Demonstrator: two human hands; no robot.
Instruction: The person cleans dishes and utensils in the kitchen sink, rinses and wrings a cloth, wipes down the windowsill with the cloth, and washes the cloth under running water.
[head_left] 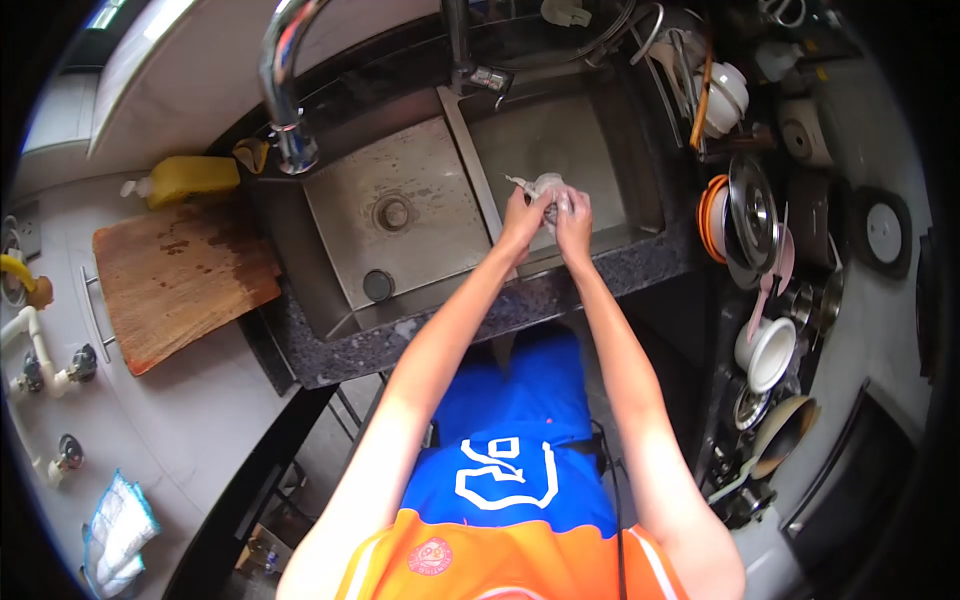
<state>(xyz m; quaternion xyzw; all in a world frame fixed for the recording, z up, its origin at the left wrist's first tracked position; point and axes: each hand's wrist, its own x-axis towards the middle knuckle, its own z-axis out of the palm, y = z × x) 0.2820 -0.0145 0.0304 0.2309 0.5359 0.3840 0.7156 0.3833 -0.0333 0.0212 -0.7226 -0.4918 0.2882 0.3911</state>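
Both my hands are together over the right sink basin point(625, 165), close to the divider. My left hand point(522, 218) is closed on a crumpled white cloth point(547, 182), which looks wet. The fingers of my right hand point(573, 222) are wrapped round the same cloth from the other side. A thin end of it sticks out to the left, and the part between my palms is hidden.
A chrome tap point(290, 130) arches over the left basin point(420, 262), where a round black stopper point(378, 286) lies. To the left are a wooden board point(180, 285) and a yellow bottle point(195, 181). Bowls, lids and pans point(785, 430) crowd the right side.
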